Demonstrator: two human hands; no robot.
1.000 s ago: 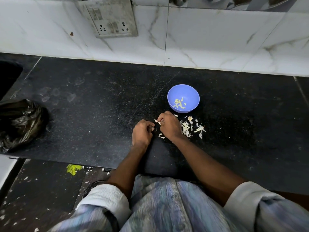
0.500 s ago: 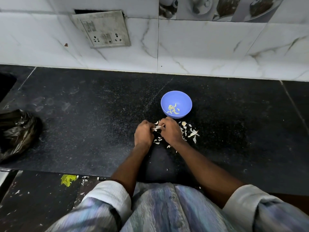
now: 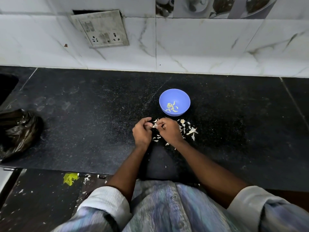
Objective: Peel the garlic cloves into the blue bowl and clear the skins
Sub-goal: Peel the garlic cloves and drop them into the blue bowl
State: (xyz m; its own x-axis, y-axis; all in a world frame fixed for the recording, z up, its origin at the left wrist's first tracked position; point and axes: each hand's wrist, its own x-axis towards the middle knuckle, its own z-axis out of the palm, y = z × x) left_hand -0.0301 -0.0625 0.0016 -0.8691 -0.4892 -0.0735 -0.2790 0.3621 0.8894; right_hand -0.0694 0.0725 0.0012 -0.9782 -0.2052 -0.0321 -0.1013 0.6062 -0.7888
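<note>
Black speckled stone makes up the surface (image 3: 83, 131), and nearest its front edge a few stray flecks of papery skin lie just ahead of the person's forearms. Past them, the left hand (image 3: 142, 131) and the right hand (image 3: 168, 129) meet close together just above the stone, both with fingers curled. Between them they pinch a small pale garlic clove (image 3: 155, 125); the fingertips hide most of it, so how much skin is still on it cannot be told. Around and to the right of the right hand lies a loose scatter of white skins (image 3: 190, 130), with a few more under and between the wrists.

Just beyond the hands stands the blue bowl (image 3: 180, 97), near them but not touching. In its bottom lies a small heap of pale yellowish pieces (image 3: 172, 107), which look like peeled cloves, though a little skin may be mixed in.

Judging by this, the peeling is well under way: several cloves seem done and one is in hand. No unpeeled cloves show elsewhere on the stone, so this may be among the last. The clearing has not begun; every skin still lies where it fell. A crumpled dark plastic bag (image 3: 18, 133) sits well apart at the far left, a likely place for them.
</note>
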